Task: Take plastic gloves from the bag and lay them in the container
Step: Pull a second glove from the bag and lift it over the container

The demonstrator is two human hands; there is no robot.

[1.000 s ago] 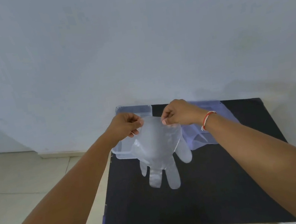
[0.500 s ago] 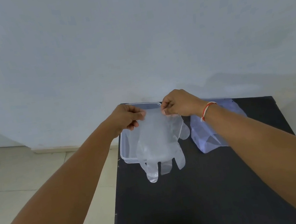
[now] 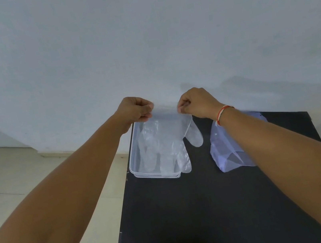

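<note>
head view: the left hand (image 3: 135, 110) and the right hand (image 3: 196, 103) each pinch a corner of the cuff of a clear plastic glove (image 3: 167, 141), fingers curled tight on the film, with the cuff stretched straight between them. held this way the glove hangs open and flat rather than bunching, which looks meant to let it go down smooth. it is over the clear container (image 3: 134, 163) at the far left part of the black table (image 3: 190, 211), fingers pointing toward the person. the cuff is at the container's far end; the glove's fingertips reach the near rim and one seems to lap over it, and the thumb sticks out past the right wall over the table. whether the lower part already rests inside or only hangs just above it, i cannot tell. there seems to be more clear film already lying in the container, but it is hard to separate from the held glove.

the bag (image 3: 227, 152) lies to the right, apart from the container, partly hidden under the right forearm, which bears a red and white wrist band (image 3: 222, 112). nothing blocks the container; the wall (image 3: 142, 40) stands close behind the hands, and the overhanging thumb and fingertip are what may need tucking in.
</note>
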